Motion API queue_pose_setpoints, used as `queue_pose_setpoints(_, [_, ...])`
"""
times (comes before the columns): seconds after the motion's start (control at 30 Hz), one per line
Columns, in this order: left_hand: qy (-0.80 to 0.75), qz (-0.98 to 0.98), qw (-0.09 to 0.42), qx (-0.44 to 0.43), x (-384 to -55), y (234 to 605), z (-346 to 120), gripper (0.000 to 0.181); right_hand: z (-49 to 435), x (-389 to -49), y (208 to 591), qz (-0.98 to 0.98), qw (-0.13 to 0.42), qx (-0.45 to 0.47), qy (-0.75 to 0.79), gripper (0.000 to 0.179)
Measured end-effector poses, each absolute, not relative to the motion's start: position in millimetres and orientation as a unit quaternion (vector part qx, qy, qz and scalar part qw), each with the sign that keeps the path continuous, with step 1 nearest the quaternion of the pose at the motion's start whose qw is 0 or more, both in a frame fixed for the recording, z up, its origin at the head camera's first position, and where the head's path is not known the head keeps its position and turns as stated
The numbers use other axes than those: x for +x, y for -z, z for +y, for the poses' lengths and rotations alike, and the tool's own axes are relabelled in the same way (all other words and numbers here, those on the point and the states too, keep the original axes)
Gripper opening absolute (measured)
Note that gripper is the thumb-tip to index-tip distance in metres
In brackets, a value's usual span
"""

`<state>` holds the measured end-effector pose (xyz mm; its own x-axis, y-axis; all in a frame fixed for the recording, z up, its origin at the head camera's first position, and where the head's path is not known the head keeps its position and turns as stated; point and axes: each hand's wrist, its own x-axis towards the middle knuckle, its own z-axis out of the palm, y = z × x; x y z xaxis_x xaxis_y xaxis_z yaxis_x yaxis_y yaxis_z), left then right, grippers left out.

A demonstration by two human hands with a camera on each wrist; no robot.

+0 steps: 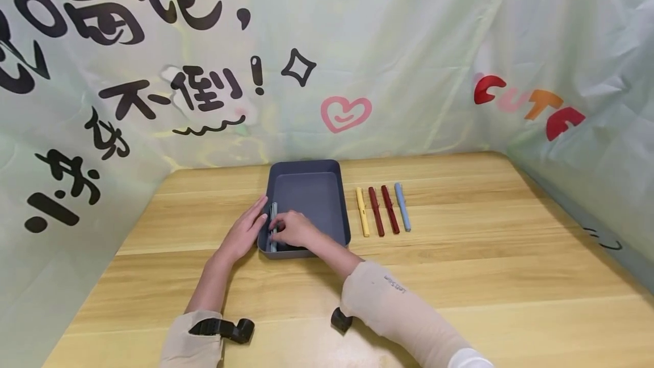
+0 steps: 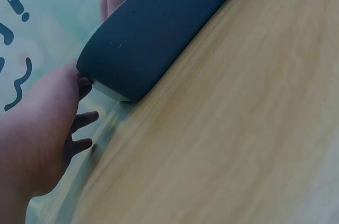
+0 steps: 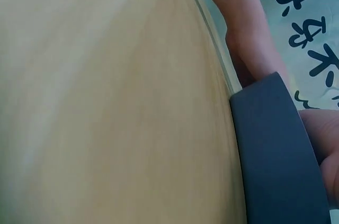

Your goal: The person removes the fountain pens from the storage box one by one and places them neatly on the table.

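Note:
A dark blue-grey tray [image 1: 319,192] sits on the table, its long sides pointing away from me. Along its inner left wall lies a grey-blue pen [image 1: 274,210]. My right hand [image 1: 296,229] reaches into the tray and pinches this pen between thumb and fingers, which partly cover it. My left hand [image 1: 243,235] rests with extended fingers against the outside of the tray's left wall. In the left wrist view, the left hand [image 2: 45,123] is at the tray's corner. The tray wall hides most of the right hand [image 3: 323,134] in the right wrist view.
Right of the tray, a yellow pen [image 1: 362,212], two dark red pens [image 1: 376,212] [image 1: 390,209] and a light blue pen [image 1: 402,207] lie side by side on the wooden table [image 1: 485,243]. A printed curtain [image 1: 409,44] surrounds the table's back and sides.

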<state>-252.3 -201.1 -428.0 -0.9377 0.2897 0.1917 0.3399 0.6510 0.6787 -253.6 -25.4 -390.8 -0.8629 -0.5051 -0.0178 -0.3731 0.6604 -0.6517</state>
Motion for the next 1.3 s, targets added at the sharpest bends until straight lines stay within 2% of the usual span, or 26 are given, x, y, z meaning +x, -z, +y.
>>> queue_pose_setpoints(0.27, [0.387, -0.905, 0.029, -0.174, -251, 428, -202, 0.050, -36, -249, 391, 0.942, 0.067, -0.222, 0.243, 0.019])
queue_pose_setpoints(0.6, [0.389, -0.905, 0.028, -0.170, -251, 429, -202, 0.050, -39, -248, 387, 0.949, 0.078, -0.189, 0.241, 0.017])
queue_pose_setpoints(0.87, [0.388, -0.906, 0.026, -0.165, -251, 426, -200, 0.050, -30, -256, 383, 0.931, 0.111, -0.170, 0.303, 0.017])
queue_pose_setpoints(1.1, [0.386, -0.908, 0.030, -0.160, -251, 427, -200, 0.050, -20, -259, 386, 0.866, 0.175, -0.124, 0.452, 0.020])
queue_pose_setpoints(1.3, [0.380, -0.912, 0.027, -0.153, -251, 428, -200, 0.050, -15, -259, 389, 0.820, 0.194, -0.110, 0.528, 0.020])
